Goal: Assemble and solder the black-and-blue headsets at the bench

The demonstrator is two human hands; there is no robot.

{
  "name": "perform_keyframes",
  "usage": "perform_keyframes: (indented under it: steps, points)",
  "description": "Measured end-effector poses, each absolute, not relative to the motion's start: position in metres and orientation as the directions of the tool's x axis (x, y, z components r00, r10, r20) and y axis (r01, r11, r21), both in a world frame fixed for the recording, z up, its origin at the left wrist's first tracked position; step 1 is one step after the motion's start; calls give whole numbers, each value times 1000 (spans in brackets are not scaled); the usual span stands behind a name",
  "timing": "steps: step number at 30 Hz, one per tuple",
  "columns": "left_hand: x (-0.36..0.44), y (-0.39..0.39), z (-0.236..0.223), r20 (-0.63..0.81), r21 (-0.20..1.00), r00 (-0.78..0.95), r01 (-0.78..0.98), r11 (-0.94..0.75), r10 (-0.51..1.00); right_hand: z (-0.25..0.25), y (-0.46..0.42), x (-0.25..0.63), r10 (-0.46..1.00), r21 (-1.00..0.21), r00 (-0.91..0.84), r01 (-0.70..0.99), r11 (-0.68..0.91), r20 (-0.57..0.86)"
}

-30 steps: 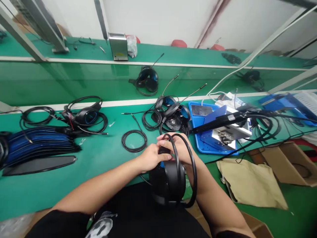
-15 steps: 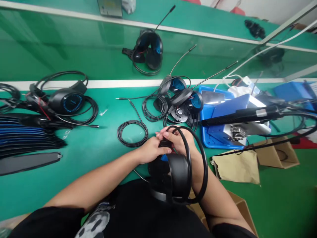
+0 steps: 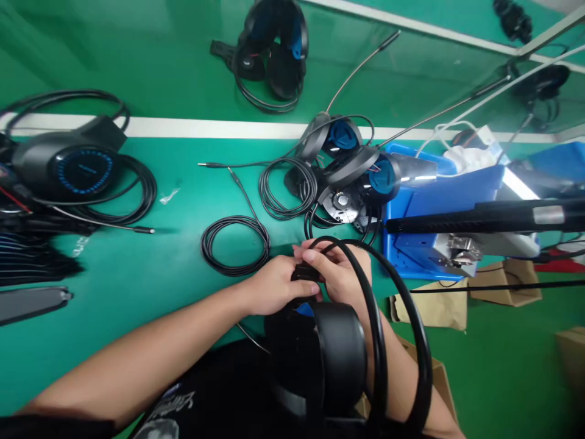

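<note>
A black headset (image 3: 342, 353) is in front of my chest, its earcup low and its two curved headband tubes arching over my right forearm. My left hand (image 3: 276, 283) is closed on a black part at the headset's upper end, with the thumb lying along it. From the other side my right hand (image 3: 340, 274) grips the same part, its fingers bent around it. The two hands meet there, and the exact contact is hidden under the fingers. A bit of blue shows just below the left thumb. A thin metal boom sticks out to the left of the earcup.
A coiled cable (image 3: 235, 244) lies left of my hands. Opened headsets (image 3: 347, 177) with blue earcups lie beyond them. A blue tray (image 3: 397, 262) and a black rod-shaped tool (image 3: 461, 218) are at right. Another headset (image 3: 85, 164) lies left, near a grey strip (image 3: 31, 305).
The view has shifted closer, so the bench things appear larger. The headset sits lower in view and its headband tubes have swung rightward. Both hands keep their grip.
</note>
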State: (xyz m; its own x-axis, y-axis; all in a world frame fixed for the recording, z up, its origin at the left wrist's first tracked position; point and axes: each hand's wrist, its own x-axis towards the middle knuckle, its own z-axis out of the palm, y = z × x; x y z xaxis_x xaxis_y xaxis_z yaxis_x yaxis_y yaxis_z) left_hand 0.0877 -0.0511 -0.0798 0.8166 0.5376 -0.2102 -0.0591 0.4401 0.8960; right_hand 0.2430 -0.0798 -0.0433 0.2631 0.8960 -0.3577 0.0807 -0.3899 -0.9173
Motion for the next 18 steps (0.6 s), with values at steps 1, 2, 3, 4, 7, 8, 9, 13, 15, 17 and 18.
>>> perform_keyframes:
  steps: [1, 2, 3, 4, 7, 8, 9, 13, 15, 17, 18]
  points:
    - [88, -50, -79, -215, 895, 816, -56, 443, 536, -44, -80, 245, 908, -922, 224, 80, -380, -354]
    - [87, -50, -77, -220, 893, 821, -49, 448, 528, -44, -81, 248, 917, -924, 178, 78, -374, -356]
    - [88, -49, -75, -224, 891, 823, -44, 453, 521, -45, -82, 250, 924, -927, 144, 74, -368, -355]
    - [88, -49, -74, -232, 886, 827, -38, 462, 513, -45, -82, 251, 927, -930, 132, 68, -362, -351]
    - [90, -49, -70, -278, 850, 833, -18, 526, 478, -46, -84, 250, 919, -929, 184, 62, -364, -348]
    - [90, -49, -70, -294, 834, 831, -18, 552, 472, -46, -85, 249, 913, -927, 214, 67, -369, -348]
    - [91, -49, -70, -305, 819, 828, -25, 573, 471, -46, -85, 248, 905, -924, 247, 74, -374, -347]
    - [91, -50, -72, -301, 810, 824, -45, 585, 480, -43, -81, 250, 899, -914, 249, 97, -393, -360]
    - [90, -51, -74, -304, 809, 827, -37, 586, 472, -40, -80, 255, 914, -921, 166, 61, -385, -371]
    - [88, -52, -75, -306, 797, 832, -42, 603, 462, -36, -83, 259, 926, -929, 82, 3, -371, -369]
    - [88, -52, -75, -299, 795, 830, -56, 604, 471, -34, -87, 260, 932, -933, 47, -24, -359, -359]
